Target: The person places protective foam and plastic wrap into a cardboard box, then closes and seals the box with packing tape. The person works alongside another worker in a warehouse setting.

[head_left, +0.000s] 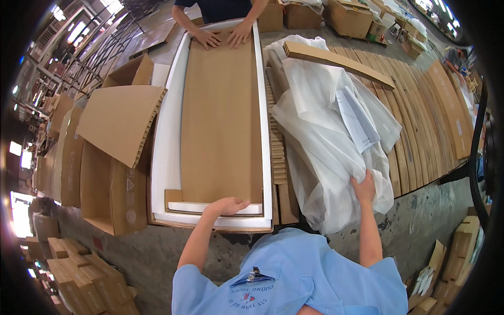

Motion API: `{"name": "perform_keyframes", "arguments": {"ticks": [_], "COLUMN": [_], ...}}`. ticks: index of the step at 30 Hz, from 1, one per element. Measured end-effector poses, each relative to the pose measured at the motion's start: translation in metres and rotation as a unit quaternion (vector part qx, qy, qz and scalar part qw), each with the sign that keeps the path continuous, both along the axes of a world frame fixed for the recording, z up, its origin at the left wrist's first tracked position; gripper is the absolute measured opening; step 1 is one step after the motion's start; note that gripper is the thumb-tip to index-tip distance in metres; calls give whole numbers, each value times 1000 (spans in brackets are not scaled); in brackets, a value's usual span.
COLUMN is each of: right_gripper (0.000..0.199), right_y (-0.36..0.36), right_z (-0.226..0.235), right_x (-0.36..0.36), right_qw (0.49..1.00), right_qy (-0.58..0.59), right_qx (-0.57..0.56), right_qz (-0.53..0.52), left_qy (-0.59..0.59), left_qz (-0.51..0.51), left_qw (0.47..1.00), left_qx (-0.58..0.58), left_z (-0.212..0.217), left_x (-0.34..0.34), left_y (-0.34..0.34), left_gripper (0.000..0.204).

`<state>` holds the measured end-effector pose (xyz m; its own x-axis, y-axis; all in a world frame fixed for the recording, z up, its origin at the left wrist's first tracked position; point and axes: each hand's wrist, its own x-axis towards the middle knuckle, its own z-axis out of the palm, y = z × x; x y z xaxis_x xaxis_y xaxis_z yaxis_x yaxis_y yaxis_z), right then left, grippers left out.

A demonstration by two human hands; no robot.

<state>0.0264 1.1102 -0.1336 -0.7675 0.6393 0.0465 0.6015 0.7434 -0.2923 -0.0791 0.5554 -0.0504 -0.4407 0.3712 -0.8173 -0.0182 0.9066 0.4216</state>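
Observation:
A long open carton (268,173) lies lengthwise before me, with white foam (169,126) along its inner walls. A flat brown cardboard sheet (223,115) covers the inside. At the near end, my left hand (228,206) rests over a white foam strip (184,207), its fingers pointing right and laid across it. To the right, my right hand (363,186) pinches the near edge of a crumpled, translucent white wrapping sheet (320,142). A printed paper sheet (357,121) lies on that wrap. What is beneath the wrap is mostly hidden.
Across the carton, a co-worker's two hands (223,37) press on the cardboard's far end. Slatted wooden pieces (415,121) and a cardboard strip (338,63) lie right. Open cardboard boxes (100,194) stand left. Stacked cartons (92,278) sit lower left.

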Motion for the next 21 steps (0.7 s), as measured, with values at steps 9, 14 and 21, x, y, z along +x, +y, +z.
{"name": "perform_keyframes", "arguments": {"ticks": [9, 14, 21], "right_gripper": [90, 91, 90], "right_y": [-9, 10, 2], "right_z": [13, -7, -2], "right_x": [9, 13, -2], "right_qw": [998, 997, 998], "right_qy": [-26, -64, -66], "right_qx": [-17, 15, 9], "right_qz": [48, 34, 14], "left_qy": [-23, 57, 145], "left_qz": [-114, -180, -288], "left_qw": [993, 982, 946], "left_qx": [28, 10, 35], "left_z": [-39, -14, -6], "left_x": [-22, -32, -27], "left_y": [-53, -35, -33], "left_gripper": [94, 84, 68]}}
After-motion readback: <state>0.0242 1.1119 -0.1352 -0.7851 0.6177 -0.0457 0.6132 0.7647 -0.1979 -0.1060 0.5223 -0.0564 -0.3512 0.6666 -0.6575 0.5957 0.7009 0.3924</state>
